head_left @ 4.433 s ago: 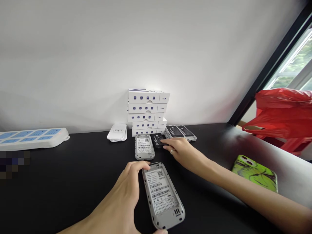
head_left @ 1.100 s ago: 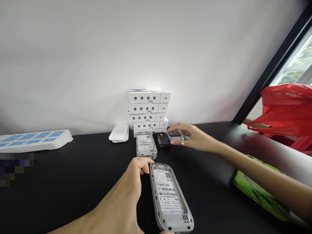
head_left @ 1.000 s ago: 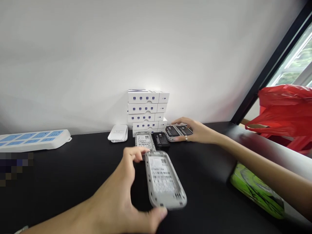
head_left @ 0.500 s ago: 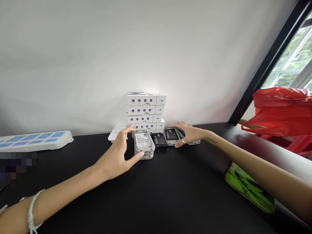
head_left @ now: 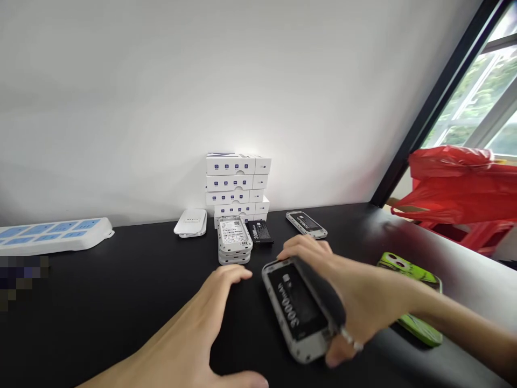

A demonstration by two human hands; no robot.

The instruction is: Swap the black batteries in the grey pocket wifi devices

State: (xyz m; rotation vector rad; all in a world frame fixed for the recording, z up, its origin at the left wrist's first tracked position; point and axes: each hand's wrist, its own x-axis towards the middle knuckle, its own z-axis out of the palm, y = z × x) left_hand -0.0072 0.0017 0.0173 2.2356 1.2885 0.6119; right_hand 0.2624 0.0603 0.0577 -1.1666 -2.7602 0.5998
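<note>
At the near edge of the black tabletop (head_left: pixel 137 280), the left hand (head_left: pixel 194 323) is held with thumb and fingers spread apart, nothing between them; the right hand (head_left: pixel 359 291) is clamped on a grey device (head_left: pixel 278 307), tilted above the surface, its battery marked 3000mAh. The tabletop is smooth, with a pale sheen at right, where a green patterned case (head_left: pixel 412 269) lies. Farther back are a stack of labelled grey shells (head_left: pixel 234 237), a loose black battery (head_left: pixel 260 231) just beside it, another battery-fitted device (head_left: pixel 307 223) and, to the left, white covers (head_left: pixel 191 222). White boxes (head_left: pixel 234 183) are stacked behind the shells, near a plain pale wall (head_left: pixel 242 81). At right, a red plastic bag (head_left: pixel 460 183) sits before a dark-framed window (head_left: pixel 472 108) showing blurred greenery. Partly hidden or unclear: the right forearm crosses the green patterned case; a dark slab (head_left: pixel 325 288) under the right palm is blurred, its nature indeterminable; the left edge of the view cuts off a white power strip (head_left: pixel 52 237) with blue panels, and a pixelated patch (head_left: pixel 20 280) masks the area below it.
</note>
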